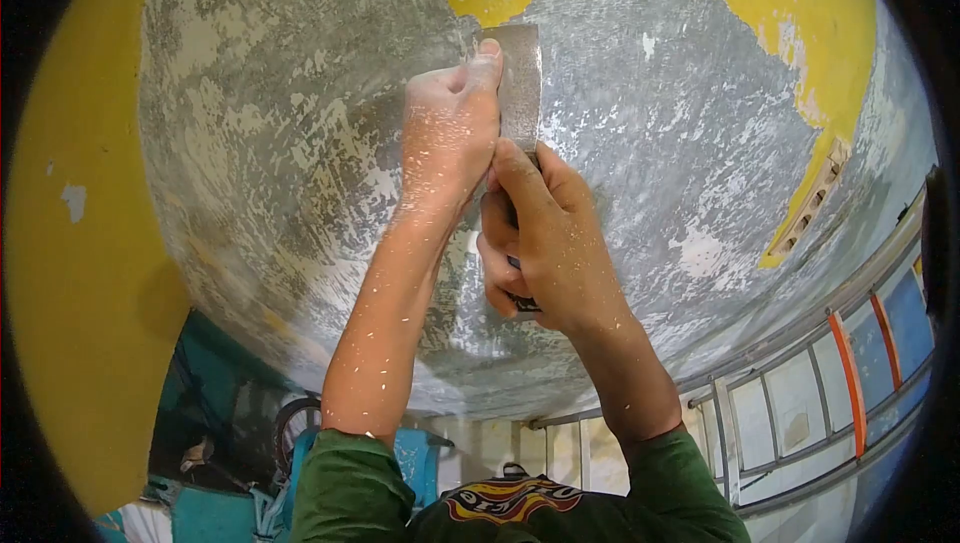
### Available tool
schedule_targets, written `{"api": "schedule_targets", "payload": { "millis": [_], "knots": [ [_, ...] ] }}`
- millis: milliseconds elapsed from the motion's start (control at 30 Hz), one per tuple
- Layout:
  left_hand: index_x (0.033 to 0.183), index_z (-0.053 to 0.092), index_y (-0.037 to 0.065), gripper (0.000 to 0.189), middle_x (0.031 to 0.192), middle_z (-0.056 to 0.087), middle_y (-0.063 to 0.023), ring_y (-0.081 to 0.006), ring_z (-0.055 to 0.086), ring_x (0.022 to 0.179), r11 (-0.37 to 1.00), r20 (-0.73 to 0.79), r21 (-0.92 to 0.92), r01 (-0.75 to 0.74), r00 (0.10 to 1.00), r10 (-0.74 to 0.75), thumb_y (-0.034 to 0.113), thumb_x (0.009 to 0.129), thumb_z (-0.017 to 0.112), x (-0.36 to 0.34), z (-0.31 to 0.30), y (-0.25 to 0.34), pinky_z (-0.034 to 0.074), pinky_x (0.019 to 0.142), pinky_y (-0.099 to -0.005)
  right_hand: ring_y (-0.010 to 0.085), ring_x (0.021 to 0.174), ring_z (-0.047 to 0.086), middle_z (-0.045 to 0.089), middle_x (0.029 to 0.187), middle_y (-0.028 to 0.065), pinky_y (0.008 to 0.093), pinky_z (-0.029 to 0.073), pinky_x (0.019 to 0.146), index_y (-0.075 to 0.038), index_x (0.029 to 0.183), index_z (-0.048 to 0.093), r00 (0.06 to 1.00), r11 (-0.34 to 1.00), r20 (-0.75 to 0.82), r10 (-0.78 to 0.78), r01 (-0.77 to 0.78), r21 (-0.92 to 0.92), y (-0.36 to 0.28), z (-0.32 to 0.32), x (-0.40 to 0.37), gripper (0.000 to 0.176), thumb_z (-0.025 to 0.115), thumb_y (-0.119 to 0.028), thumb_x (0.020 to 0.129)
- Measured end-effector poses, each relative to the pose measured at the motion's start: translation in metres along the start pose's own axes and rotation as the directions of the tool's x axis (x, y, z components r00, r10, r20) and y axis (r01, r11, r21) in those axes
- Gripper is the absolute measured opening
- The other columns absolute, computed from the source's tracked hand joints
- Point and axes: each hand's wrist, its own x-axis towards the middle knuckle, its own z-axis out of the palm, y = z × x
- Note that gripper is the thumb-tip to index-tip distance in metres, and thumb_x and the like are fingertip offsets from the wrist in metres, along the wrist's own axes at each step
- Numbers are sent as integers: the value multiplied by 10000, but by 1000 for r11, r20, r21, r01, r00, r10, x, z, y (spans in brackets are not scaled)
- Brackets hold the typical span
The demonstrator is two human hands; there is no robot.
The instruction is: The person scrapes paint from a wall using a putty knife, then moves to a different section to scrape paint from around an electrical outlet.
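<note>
A wide metal scraper [520,93] lies with its blade near the wall [660,133], where grey and whitish patches show beside yellow paint [70,283]. My left hand [452,128] is closed at the blade's left side, its thumb pressed on the metal near the top corner. Lower down, my right hand [550,233] wraps round the scraper's dark handle, mostly hidden by the fingers, with the thumb up at the blade's base. Pale flakes dot both hands and forearms. The blade's right edge stands close to the scraped grey surface, just below the yellow paint's ragged border.
A metal ladder [725,433] with orange-red parts lies at the lower right. At the lower left are a bicycle wheel [292,433], a blue plastic object [412,458] and a teal surface [205,515]. A vent-like block with holes [812,198] is set in the wall at right.
</note>
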Motion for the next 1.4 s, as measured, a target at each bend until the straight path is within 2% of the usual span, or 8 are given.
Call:
{"api": "schedule_targets", "payload": {
  "millis": [167, 267, 367, 533, 667, 800, 967, 1400],
  "knots": [
    [565, 480, 23, 543, 518, 417, 6, -107, 374, 517, 995, -3, 70, -70, 998, 70, 358, 985, 558, -1, 0, -11, 341, 501, -353, 70, 342, 265, 332, 559, -27, 282, 292, 295, -72, 918, 444, 997, 999, -60, 38, -38, 16, 7, -2, 3, 266, 427, -296, 1060],
    [566, 494, 12, 548, 512, 428, 3, -107, 383, 507, 997, 14, 63, -40, 999, 40, 354, 989, 559, 3, -3, 2, 343, 491, -350, 68, 348, 288, 348, 569, -18, 282, 304, 297, -62, 950, 459, 972, 947, 53, -227, 233, -222, 18, -4, 9, 249, 430, -285, 1057],
    [565, 504, 5, 553, 506, 438, -3, -109, 389, 501, 992, 10, 93, -81, 997, 80, 353, 991, 560, -1, -5, 1, 349, 490, -350, 65, 357, 318, 360, 575, -17, 279, 313, 297, -60, 959, 466, 1000, 998, -9, 24, -23, 54, 8, -2, -1, 231, 437, -270, 1050],
    [569, 516, -3, 561, 497, 451, -17, -126, 398, 492, 999, 16, 21, 48, 999, -48, 361, 993, 556, -1, -5, 14, 357, 493, -353, 66, 351, 322, 348, 565, -12, 272, 311, 294, -49, 946, 459, 998, 998, -26, -49, 51, 48, 14, 1, 5, 246, 448, -271, 1051],
    [578, 518, -24, 562, 491, 447, -57, -153, 404, 481, 971, 5, 179, -156, 987, 158, 352, 994, 545, -2, -2, -4, 367, 500, -375, 69, 350, 318, 334, 558, -7, 270, 312, 298, -41, 938, 444, 998, 991, -35, 60, -55, 118, 8, -1, -1, 266, 448, -278, 1057],
    [584, 517, -38, 559, 493, 438, -78, -160, 402, 478, 989, 1, 108, -97, 995, 97, 341, 994, 540, 6, -1, 9, 369, 505, -391, 75, 338, 309, 337, 552, -11, 276, 307, 293, -42, 936, 450, 978, 974, 21, -208, 209, -89, 19, -3, 14, 280, 437, -293, 1058],
    [562, 491, -22, 569, 494, 435, -43, -143, 383, 483, 983, 11, 125, -136, 991, 136, 345, 993, 546, -2, 2, -6, 348, 494, -385, 96, 337, 365, 434, 574, 16, 284, 330, 308, -28, 931, 483, 994, 996, -74, 77, -73, 52, 5, -7, 1, 315, 425, -310, 1058],
    [550, 461, -23, 580, 475, 394, -55, -145, 381, 475, 998, 28, 32, -47, 999, 47, 341, 994, 537, 5, 6, 13, 342, 488, -397, 81, 340, 309, 328, 545, -19, 289, 298, 291, -73, 894, 438, 997, 998, -41, -59, 59, 3, 1, -1, 8, 298, 435, -324, 1055]
  ]
}}
